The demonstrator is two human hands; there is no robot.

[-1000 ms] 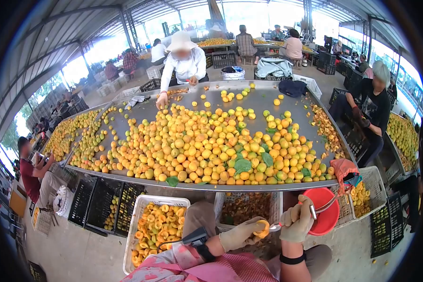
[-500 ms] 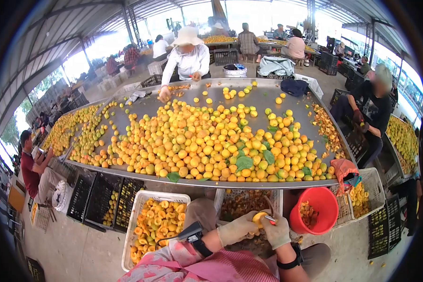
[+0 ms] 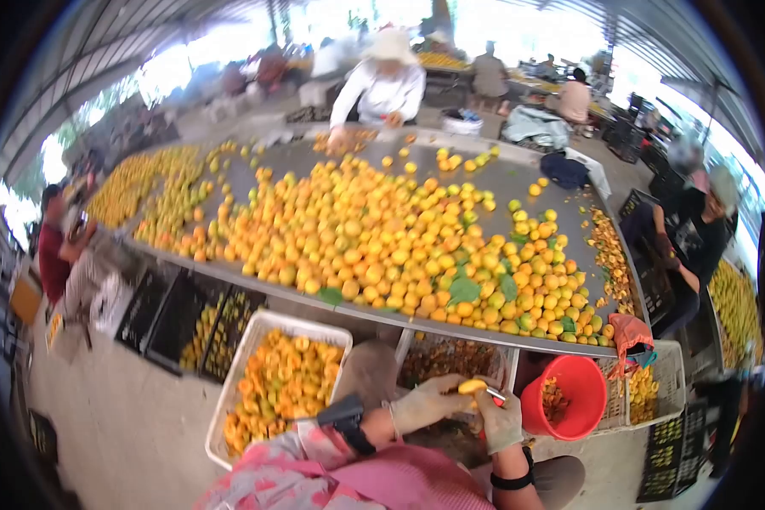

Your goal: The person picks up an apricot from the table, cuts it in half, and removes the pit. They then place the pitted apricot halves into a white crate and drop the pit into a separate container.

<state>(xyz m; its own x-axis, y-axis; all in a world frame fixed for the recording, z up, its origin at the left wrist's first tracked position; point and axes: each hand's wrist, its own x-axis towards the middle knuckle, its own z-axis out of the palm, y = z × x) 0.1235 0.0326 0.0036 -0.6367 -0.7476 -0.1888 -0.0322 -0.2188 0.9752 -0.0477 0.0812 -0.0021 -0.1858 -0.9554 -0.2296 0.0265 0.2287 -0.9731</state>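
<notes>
Over my lap, my left hand (image 3: 427, 403), in a pale glove, has its fingers closed on a yellow-orange apricot (image 3: 472, 386). Close beside it, my gloved right hand (image 3: 500, 420) grips a small metal tool (image 3: 495, 394) with a bit of red on it, held against or right by the fruit. Blur hides the tool's exact kind. Beneath the hands, a crate (image 3: 438, 361) holds brownish scraps. To their right stands a red bucket (image 3: 565, 395) with orange scraps inside. On the left, a white crate (image 3: 217, 433) is full of opened apricot pieces.
Ahead is a metal table (image 3: 272, 170) heaped with whole apricots (image 3: 357, 229) and some leaves. Across it, a person in white (image 3: 382, 89) handles fruit. Others sit left and right. Black crates (image 3: 161, 314) line the left floor; an orange cloth (image 3: 629, 331) hangs at the table's right corner.
The head view has tilted and shifted, so the table slants down to the right. Both hands stay together at the apricot, the left one slightly further from the tool.
</notes>
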